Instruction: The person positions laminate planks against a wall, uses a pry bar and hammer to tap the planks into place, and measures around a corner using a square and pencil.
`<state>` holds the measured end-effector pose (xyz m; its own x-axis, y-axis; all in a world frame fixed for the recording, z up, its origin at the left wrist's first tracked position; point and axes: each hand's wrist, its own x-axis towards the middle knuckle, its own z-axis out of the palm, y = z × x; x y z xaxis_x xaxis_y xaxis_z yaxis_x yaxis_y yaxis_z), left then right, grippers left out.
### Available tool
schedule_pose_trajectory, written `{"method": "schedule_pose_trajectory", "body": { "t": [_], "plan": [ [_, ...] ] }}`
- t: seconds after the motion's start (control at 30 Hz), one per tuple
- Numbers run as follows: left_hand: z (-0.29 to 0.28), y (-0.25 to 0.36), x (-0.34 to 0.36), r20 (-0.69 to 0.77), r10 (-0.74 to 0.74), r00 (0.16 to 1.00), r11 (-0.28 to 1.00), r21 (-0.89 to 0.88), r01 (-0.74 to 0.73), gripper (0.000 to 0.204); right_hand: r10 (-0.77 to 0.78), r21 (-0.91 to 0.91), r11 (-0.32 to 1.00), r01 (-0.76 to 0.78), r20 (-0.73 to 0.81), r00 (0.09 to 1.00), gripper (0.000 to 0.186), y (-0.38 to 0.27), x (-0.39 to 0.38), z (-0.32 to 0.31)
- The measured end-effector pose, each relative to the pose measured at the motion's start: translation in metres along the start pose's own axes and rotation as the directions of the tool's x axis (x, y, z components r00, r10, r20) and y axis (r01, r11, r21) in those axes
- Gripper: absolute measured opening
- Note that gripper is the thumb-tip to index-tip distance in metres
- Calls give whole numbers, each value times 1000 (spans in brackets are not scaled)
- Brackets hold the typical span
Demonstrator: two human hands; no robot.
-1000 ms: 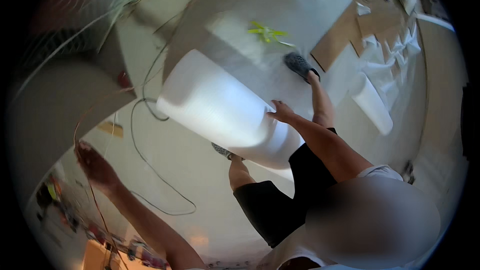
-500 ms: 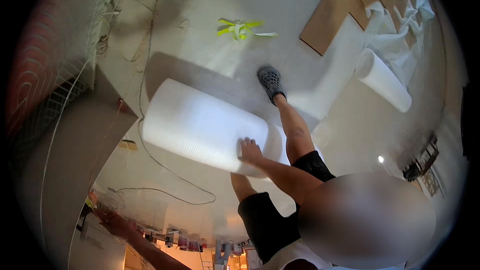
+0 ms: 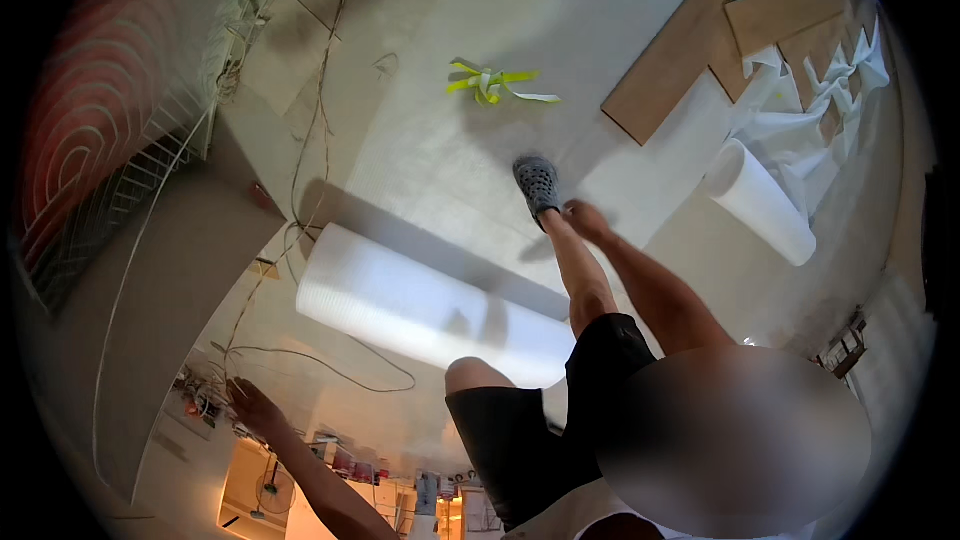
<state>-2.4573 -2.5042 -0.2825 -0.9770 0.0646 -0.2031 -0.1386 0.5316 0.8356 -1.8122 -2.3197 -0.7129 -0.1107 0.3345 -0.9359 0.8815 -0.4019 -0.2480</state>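
Note:
A thick white roll of foam sheeting point(image 3: 400, 285) lies slantwise on the floor just beyond my knees. Above the floor, my right hand point(image 3: 588, 222) is beside my ankle and the grey clog point(image 3: 537, 183), apart from the roll. Its fingers are loosely bent and slightly blurred, with nothing visible in them. My left hand point(image 3: 258, 410) is stretched out to the lower left, fingers extended, near a thin cable point(image 3: 330, 362) in the picture. Whether it touches anything there is hard to make out. Shadows fall across the roll's middle.
Yellow-green tape strips point(image 3: 490, 85) lie crumpled on the pale floor covering. Brown boards point(image 3: 665, 80) and torn white sheeting point(image 3: 800, 130) are at the far right, near a smaller white roll point(image 3: 760, 202). Cables point(image 3: 322, 90) run along the left, beside a patterned red panel point(image 3: 110, 80).
My right hand has left the foam roll and moved over beside my ankle. The roll now lies closer to my knees. My left hand has shifted slightly right in the picture.

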Motion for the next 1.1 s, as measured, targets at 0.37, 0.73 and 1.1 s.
{"method": "schedule_pose_trajectory", "body": {
  "t": [0.37,0.73,1.1],
  "plan": [
    [-61,-192,-9,-81,-602,795,706,-519,482,60,-222,-173,970,172,-332,917,45,-164,149,-72],
    [206,-118,-197,620,-410,670,696,687,-210,36,-360,-395,908,139,-566,742,28,-240,269,-11],
    [235,-116,-178,714,-323,621,751,593,-290,36,-587,-240,799,551,-505,632,32,-410,266,59]
  ]
}}
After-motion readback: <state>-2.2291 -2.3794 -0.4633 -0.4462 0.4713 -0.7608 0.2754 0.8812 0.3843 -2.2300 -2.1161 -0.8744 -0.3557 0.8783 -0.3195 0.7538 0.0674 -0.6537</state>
